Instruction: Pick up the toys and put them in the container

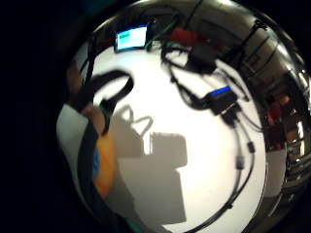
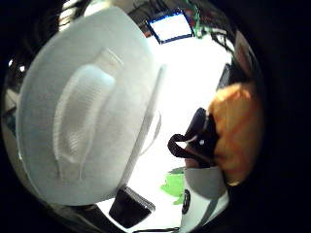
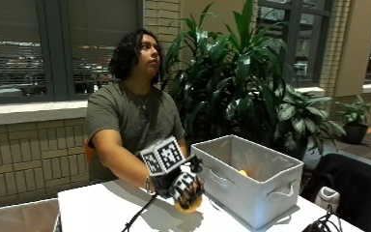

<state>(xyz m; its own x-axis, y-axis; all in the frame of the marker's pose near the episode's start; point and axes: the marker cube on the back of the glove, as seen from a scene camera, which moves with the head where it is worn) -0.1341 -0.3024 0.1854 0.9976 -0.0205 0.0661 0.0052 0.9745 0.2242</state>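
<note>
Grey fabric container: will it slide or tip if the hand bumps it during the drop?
Likely light: the container looks like thin fabric with soft rope handles. Its walls may flex under a bump. Tipping seems unlikely, since it is wide and sits flat on the table; sliding seems more plausible.

The container [image 3: 249, 186] looks like soft grey cloth with a rough weave, the worktop [image 3: 102, 208] is smooth, matt white, and the orange toy [image 2: 238, 131] looks soft and matt.

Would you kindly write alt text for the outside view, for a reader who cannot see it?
A seated person's black-gloved right hand grips a small orange toy just above a white table, beside an open grey fabric container with rope handles. Something yellow lies inside it; leafy plants stand behind.
</note>
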